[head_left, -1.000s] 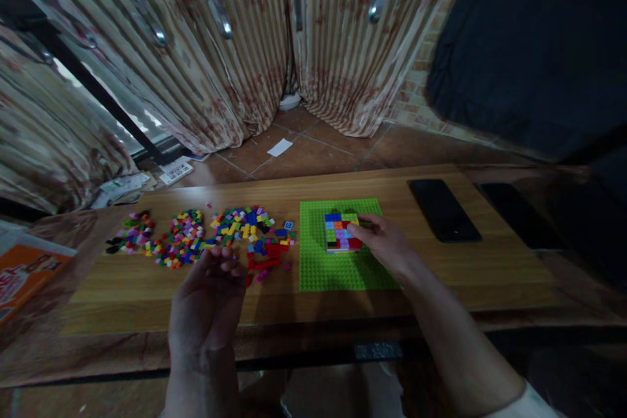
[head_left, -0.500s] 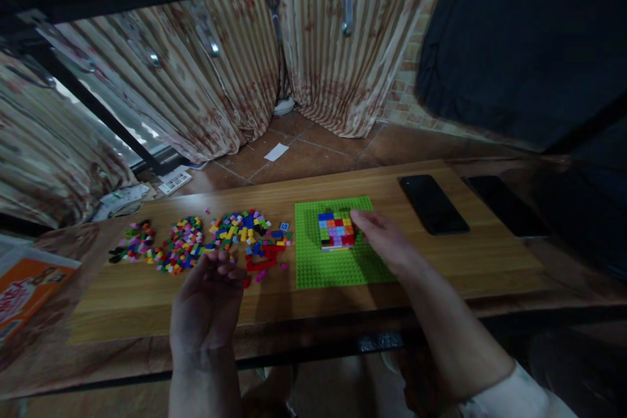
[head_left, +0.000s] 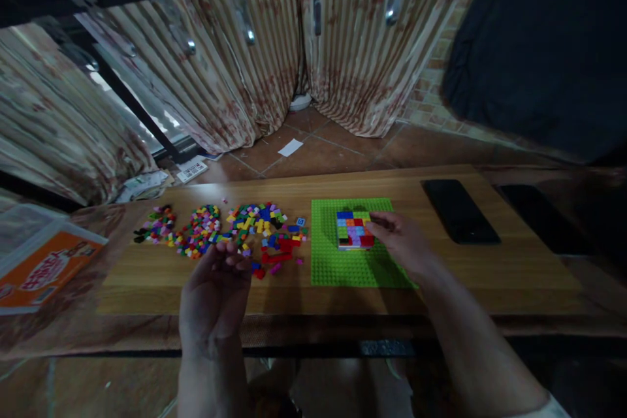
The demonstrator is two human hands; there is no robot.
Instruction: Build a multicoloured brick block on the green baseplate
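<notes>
A green studded baseplate (head_left: 326, 268) lies on the wooden board, carrying a low square block of multicoloured toy bricks (head_left: 353, 231). My right hand (head_left: 404, 241) reaches in from the right, thumb and fingers drawn together at the block's upper right edge. Whatever is between those fingertips, if anything, is hidden. Palm up, my left hand (head_left: 215, 290) hovers in front of the loose toy bricks (head_left: 203, 225), its fingers loosely curled and its visible palm bare. Red bricks (head_left: 279, 253) and a few pink ones lie between that hand and the baseplate.
Two dark phones lie to the right, one (head_left: 460, 211) on the wooden board (head_left: 147, 290) and another (head_left: 543, 219) at its right end. A clear plastic box (head_left: 49, 261) with an orange label stands at the left. Striped curtains (head_left: 235, 78) hang behind.
The view has swung left, so the board and everything on it appear farther right. My right hand stays at the block's right side. The left hand keeps its curled, palm-up pose.
</notes>
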